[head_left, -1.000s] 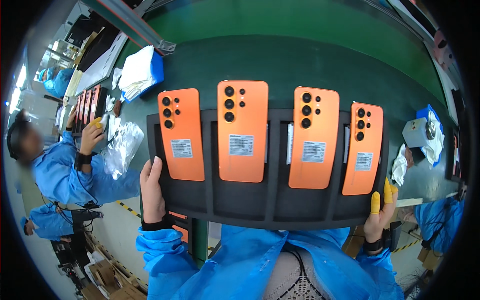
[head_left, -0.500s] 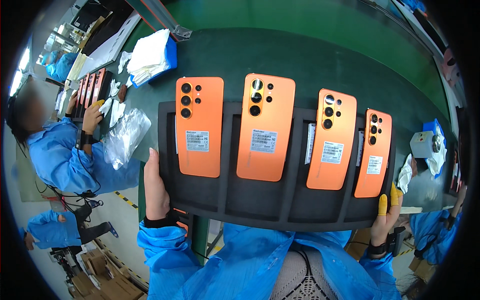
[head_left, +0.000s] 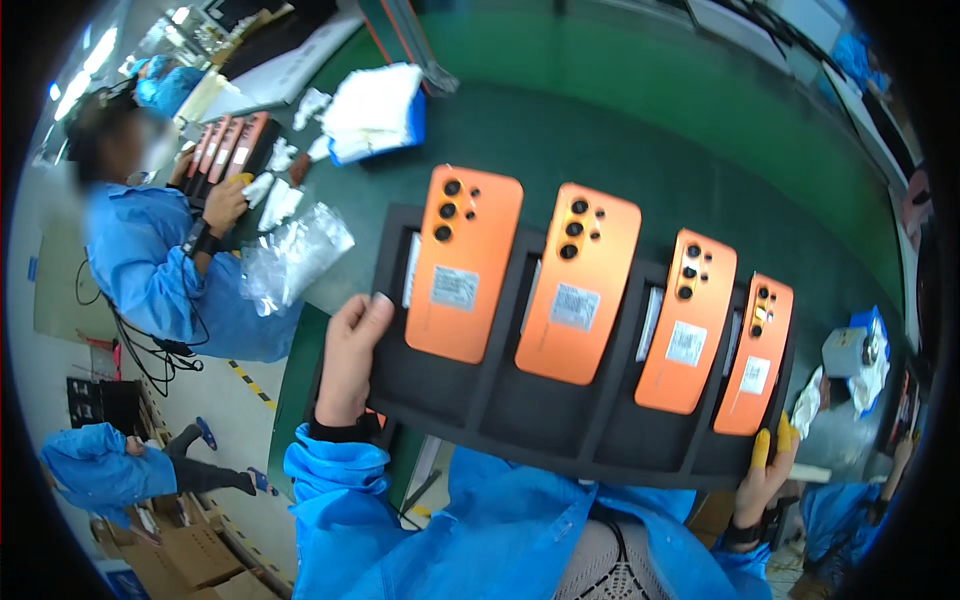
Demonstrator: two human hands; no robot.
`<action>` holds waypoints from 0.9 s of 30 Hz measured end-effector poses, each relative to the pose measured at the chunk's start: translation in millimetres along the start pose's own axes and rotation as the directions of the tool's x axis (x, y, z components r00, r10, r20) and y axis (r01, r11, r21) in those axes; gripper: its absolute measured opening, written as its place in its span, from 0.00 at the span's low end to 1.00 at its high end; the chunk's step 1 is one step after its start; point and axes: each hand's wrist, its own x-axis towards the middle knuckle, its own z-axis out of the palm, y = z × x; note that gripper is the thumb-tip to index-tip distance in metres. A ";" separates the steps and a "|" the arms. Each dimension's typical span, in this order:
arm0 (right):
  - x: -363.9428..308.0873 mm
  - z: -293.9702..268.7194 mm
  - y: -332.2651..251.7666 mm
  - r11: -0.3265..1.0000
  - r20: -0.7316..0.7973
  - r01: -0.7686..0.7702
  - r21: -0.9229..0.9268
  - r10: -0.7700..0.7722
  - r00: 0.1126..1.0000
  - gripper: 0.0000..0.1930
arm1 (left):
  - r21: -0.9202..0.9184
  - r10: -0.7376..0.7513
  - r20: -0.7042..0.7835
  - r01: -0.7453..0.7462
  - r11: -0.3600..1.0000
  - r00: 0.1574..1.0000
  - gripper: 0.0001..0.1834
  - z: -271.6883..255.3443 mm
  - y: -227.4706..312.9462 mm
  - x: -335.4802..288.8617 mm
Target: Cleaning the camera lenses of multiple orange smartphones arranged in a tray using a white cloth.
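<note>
A long green-topped work table [head_left: 640, 130] runs from near left to far right, bearing at its far left a stack of white cloths on a blue pad [head_left: 372, 110], a crumpled clear plastic bag [head_left: 292, 255], and a dark tray of orange phone shells [head_left: 228, 150].

A single head-worn fisheye camera looked steeply down, close over a black tray [head_left: 560, 430] of orange phones [head_left: 462, 262] held at chest height, a green table [head_left: 640, 150] beyond. Edges curved toward the dark rim.
</note>
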 end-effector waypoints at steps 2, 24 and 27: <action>2.7 5.6 7.3 1.000 0.008 0.011 -0.016 -0.011 1.000 0.17 | -0.011 -0.002 0.015 0.002 1.000 1.000 0.11 0.2 -10.4 5.0; 67.1 40.0 -89.0 0.779 0.172 0.524 -0.345 -0.496 0.851 0.25 | -0.399 -0.142 0.107 0.173 0.901 0.984 0.17 13.6 1.4 34.6; 47.8 57.5 -118.5 0.722 0.449 0.674 -0.153 -0.557 0.699 0.26 | -0.313 -0.058 0.047 0.070 0.947 0.997 0.18 14.7 -9.9 35.1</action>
